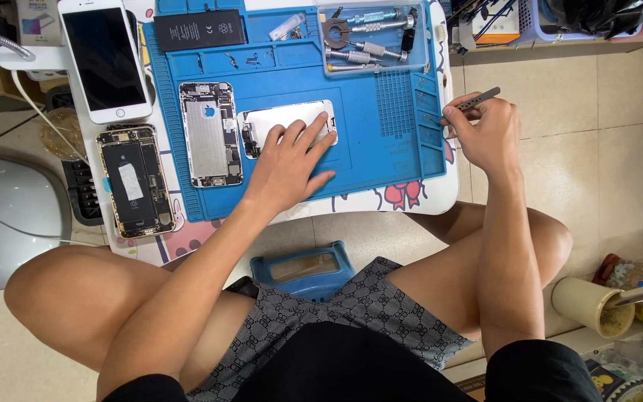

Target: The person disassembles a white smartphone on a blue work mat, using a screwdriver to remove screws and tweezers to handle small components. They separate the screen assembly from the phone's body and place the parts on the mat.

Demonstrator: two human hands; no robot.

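Note:
My left hand [292,160] lies flat on a silver phone display panel [277,119], turned face down in the middle of the blue work mat [381,141]. My right hand [485,130] grips grey metal tweezers [478,99] at the mat's right edge, with the tips down by the small side compartments. Just left of the panel lies an opened phone body [206,134] with its insides showing.
A second opened phone [137,182] and a white phone with a dark screen [106,59] lie at the left. A black battery [199,30] and a clear box of screwdrivers [370,37] sit at the mat's far side. A blue box [303,268] stands under the table.

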